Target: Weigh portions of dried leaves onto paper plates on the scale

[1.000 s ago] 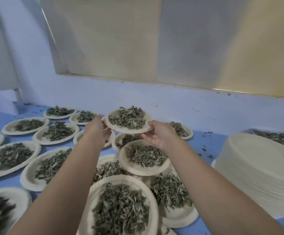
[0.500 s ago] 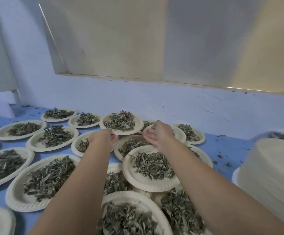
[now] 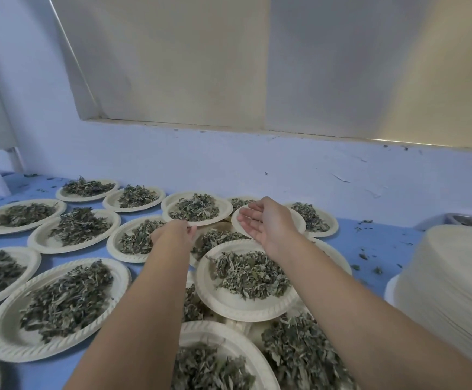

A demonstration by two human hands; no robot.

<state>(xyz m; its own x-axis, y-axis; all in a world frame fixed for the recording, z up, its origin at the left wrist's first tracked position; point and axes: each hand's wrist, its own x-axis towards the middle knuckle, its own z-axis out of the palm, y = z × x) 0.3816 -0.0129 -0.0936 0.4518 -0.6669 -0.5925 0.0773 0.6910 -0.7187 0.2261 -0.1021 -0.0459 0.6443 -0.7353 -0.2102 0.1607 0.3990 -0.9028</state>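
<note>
Several paper plates heaped with dried green leaves cover the blue table. One filled plate (image 3: 196,211) lies in the back row, partly over another plate's rim. My left hand (image 3: 172,233) is just in front of it, fingertips touching its near rim. To the right of that plate my right hand (image 3: 267,220) hovers with relaxed, spread fingers and holds nothing. It hangs over a plate (image 3: 299,220) that it mostly hides. A large filled plate (image 3: 246,280) lies under my right forearm. No scale is in view.
A tall stack of empty paper plates (image 3: 454,277) stands at the right. Behind it is the corner of a metal tray (image 3: 471,220) holding leaves. Loose leaf bits (image 3: 370,263) dot the blue table (image 3: 370,243). A pale wall (image 3: 229,164) rises close behind the plates.
Both hands carried the filled plate through the air and set it down in the back row. My right hand has let go and opened; my left hand stays at the rim.
</note>
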